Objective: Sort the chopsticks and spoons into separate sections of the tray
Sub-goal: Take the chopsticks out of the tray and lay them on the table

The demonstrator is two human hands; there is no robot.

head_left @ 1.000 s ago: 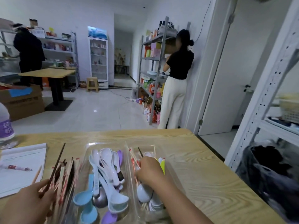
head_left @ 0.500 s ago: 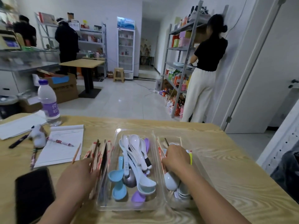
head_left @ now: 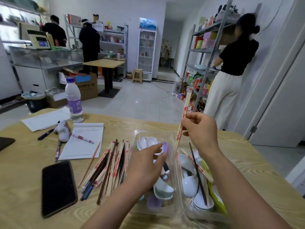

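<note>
A clear plastic tray (head_left: 175, 210) sits on a wooden table (head_left: 247, 171), and everything here is placed from that tray. Above its right section, the right hand (head_left: 202, 131) pinches a wrapped pair of chopsticks (head_left: 184, 116) between thumb and fingers — the pair stands nearly upright, its top rising well above the hand and its lower end pointing down toward the tray's middle divider. Under that hand, the right section holds white spoons (head_left: 189, 184), a dark chopstick (head_left: 197, 174) lying slantwise over them, and another wrapped pair.

The left hand (head_left: 146, 169) hangs over the tray's left section, fingers straight and relaxed, holding nothing; white and pastel spoons (head_left: 162, 190) lie beneath it.

Just left of the tray, on the bare table, lies a loose heap of chopsticks (head_left: 109, 167) — wrapped and dark ones mixed. Further left of the tray are a black phone (head_left: 57, 187), a notepad (head_left: 84, 141) with a pen, and a water bottle (head_left: 73, 100).
</note>
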